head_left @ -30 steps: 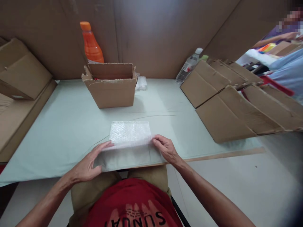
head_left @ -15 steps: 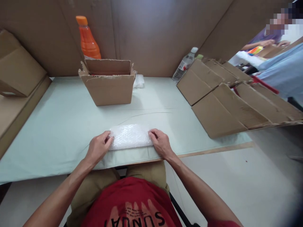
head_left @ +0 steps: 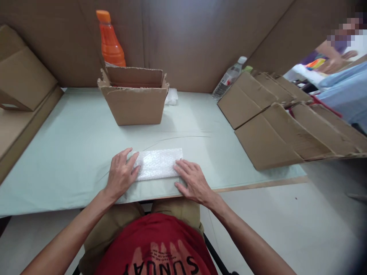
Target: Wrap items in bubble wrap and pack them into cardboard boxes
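A flat rectangle of clear bubble wrap (head_left: 158,164) lies on the pale green cloth near the table's front edge. At its left end is my left hand (head_left: 122,170), fingers apart, with the fingertips touching the edge of the wrap. My right hand (head_left: 192,179) lies over the right end, its fingers stretched out on the wrap and the thumb off to the near side. Neither hand is closed round the wrap.
An open cardboard box (head_left: 139,105) stands ahead, with an orange bottle (head_left: 112,44) behind it and a folded piece of bubble wrap (head_left: 172,96) beside it. Cardboard boxes (head_left: 266,133) and a clear bottle (head_left: 229,78) are on the right. Another person's hands (head_left: 335,61) work beyond.
Both hands have let go of their pinch on the wrap's ends and spread their fingers. The right hand has moved slightly inward onto the wrap. The view has shifted a little.
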Demonstrator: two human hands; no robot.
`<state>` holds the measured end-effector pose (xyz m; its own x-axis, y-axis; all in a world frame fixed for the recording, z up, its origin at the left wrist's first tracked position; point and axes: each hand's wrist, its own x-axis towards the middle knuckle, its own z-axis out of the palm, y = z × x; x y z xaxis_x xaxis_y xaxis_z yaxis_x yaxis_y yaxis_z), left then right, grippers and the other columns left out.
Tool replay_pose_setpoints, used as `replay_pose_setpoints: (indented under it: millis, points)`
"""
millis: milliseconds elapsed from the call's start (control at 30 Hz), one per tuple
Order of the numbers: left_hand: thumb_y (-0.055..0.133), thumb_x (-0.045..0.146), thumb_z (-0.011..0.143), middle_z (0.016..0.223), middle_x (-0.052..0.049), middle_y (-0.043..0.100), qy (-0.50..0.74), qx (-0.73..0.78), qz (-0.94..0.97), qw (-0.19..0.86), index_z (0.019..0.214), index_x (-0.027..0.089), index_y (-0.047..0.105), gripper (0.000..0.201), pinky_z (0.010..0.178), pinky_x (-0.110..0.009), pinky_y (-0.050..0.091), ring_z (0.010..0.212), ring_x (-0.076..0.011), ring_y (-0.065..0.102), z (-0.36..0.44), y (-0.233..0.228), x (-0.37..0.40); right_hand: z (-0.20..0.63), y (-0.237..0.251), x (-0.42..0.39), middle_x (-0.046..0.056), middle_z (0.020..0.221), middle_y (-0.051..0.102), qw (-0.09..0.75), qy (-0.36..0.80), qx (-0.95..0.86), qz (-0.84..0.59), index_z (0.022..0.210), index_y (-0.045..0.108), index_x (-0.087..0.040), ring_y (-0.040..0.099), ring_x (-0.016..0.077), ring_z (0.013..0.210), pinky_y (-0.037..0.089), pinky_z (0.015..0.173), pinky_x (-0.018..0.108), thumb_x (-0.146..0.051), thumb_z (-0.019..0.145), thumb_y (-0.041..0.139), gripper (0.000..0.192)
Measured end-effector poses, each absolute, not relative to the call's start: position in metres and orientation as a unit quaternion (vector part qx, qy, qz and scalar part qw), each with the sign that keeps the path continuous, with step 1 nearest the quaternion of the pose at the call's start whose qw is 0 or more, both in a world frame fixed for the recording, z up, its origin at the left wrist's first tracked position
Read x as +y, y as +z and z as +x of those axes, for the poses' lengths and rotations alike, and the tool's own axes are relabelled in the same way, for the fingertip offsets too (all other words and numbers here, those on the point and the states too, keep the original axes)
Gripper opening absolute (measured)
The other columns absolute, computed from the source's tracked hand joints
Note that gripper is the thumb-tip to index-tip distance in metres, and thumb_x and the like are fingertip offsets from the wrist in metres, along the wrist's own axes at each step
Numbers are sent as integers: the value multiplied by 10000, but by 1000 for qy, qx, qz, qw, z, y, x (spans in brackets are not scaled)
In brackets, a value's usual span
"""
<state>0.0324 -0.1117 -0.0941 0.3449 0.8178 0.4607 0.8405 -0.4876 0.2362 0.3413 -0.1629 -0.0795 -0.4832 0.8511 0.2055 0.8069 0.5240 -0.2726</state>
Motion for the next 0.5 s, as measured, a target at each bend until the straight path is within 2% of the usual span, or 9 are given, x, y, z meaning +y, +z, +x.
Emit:
replay_pose_setpoints:
  millis: [133, 267, 333, 400, 500]
  points:
    - [630, 343, 912, 1267, -137, 665, -255, -360, -897, -33, 1224, 208, 616, 341, 1024, -475, 473, 1213, -315, 596, 26, -89, -122, 345, -90, -160, 164, 1485, 564, 145, 84, -870, -465, 1390, 570, -145, 491, 317, 1393, 451, 1066, 482, -177, 890, 548, 502]
    - [641, 323, 877, 1233, -151, 687, -198, -372, -907, -26, 1158, 184, 646, 313, 976, -498, 494, 1165, -330, 617, 29, -89, -126, 345, -101, -152, 148, 1378, 656, 184, 48, -863, -468, 1293, 644, -165, 571, 303, 1309, 492, 981, 469, -61, 897, 464, 448]
    - [584, 208, 868, 1176, -135, 714, -204, -393, -897, -21, 1102, 190, 669, 250, 1005, -506, 483, 1128, -308, 644, 32, -90, -126, 344, -97, -149, 130, 1266, 721, 212, 43, -855, -471, 1218, 682, -184, 644, 288, 1188, 500, 927, 451, -74, 929, 453, 385]
    - [519, 123, 847, 1063, -97, 749, -237, -410, -880, -39, 1044, 204, 693, 275, 1012, -494, 486, 1023, -270, 686, 35, -88, -127, 344, -83, -145, 96, 1117, 770, 252, 53, -839, -479, 1163, 702, -211, 694, 254, 1030, 502, 893, 424, -125, 967, 459, 324]
    - [502, 169, 877, 984, -65, 772, -325, -458, -815, -141, 1041, 210, 719, 275, 896, -397, 552, 906, -228, 716, 38, -75, -135, 342, -50, -129, 69, 1022, 780, 316, 62, -804, -500, 1144, 712, -223, 700, 232, 935, 509, 880, 390, -231, 996, 500, 259]
